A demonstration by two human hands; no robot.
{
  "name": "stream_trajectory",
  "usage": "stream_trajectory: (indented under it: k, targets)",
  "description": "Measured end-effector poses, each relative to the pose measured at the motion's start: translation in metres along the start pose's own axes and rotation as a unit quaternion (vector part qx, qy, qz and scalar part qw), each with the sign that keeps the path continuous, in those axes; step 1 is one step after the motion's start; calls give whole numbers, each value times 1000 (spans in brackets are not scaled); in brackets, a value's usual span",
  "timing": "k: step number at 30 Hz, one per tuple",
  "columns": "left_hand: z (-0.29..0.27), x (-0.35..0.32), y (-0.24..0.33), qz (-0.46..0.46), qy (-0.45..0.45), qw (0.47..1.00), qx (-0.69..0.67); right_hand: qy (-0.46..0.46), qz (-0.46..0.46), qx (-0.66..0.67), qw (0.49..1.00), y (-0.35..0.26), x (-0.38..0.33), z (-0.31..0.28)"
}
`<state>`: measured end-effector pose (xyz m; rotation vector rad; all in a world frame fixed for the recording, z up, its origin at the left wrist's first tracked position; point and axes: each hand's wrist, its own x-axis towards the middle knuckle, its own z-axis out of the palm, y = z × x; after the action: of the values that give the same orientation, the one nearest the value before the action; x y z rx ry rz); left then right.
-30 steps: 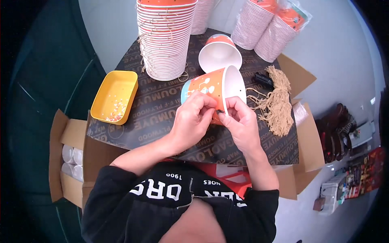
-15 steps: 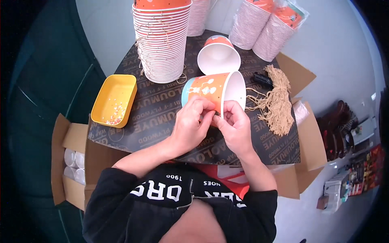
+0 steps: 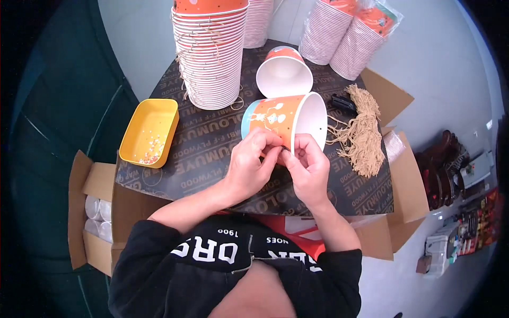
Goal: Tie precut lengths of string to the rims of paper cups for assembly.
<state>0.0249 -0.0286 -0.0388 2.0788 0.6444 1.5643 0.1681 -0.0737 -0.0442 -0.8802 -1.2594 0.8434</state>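
An orange paper bucket [image 3: 273, 114] with a light blue base and a white inside lies on its side on the dark table, its mouth to the right. A small dark hole shows in its inner wall. My right hand [image 3: 308, 169] is closed on the near rim, fingers inside the mouth and thumb outside. Against the outer wall beside it, my left hand [image 3: 249, 161] is pinched closed. Something tiny and dark sits between the fingertips of both hands, too small to name. Just behind lies another paper bucket [image 3: 284, 77], mouth toward me.
A tall stack of buckets [image 3: 212, 63] with string loops stands behind on the left. The yellow tray [image 3: 134, 124] holds small pale and reddish bits. Tan strings [image 3: 363, 135] lie at right beside a black object [image 3: 343, 104]. Wrapped bucket stacks [image 3: 358, 47] stand farther back; open cartons [image 3: 78, 212] flank the table.
The bucket in my hands has shifted slightly right and turned a little, so more of its printed side shows. Both hands keep their pinching hold near the rim.
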Motion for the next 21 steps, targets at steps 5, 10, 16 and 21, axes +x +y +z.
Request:
stream_trajectory:
  k: [5, 10, 16, 21]
  targets:
    - [0, 0, -1, -1, 7, 1000, -6, 8, -49, -101, 994, -1, -1, -2]
    - [-2, -4, 0, -34, 0, 999, -8, -3, -84, -179, 980, -7, -1, 1]
    - [-1, -2, -4, 16, 25, 999, 16, -9, -90, -141, 986, 7, -3, 5]
    - [-2, -4, -4, -7, 17, 1000, 6, 6, -40, -53, 998, 12, -5, 8]
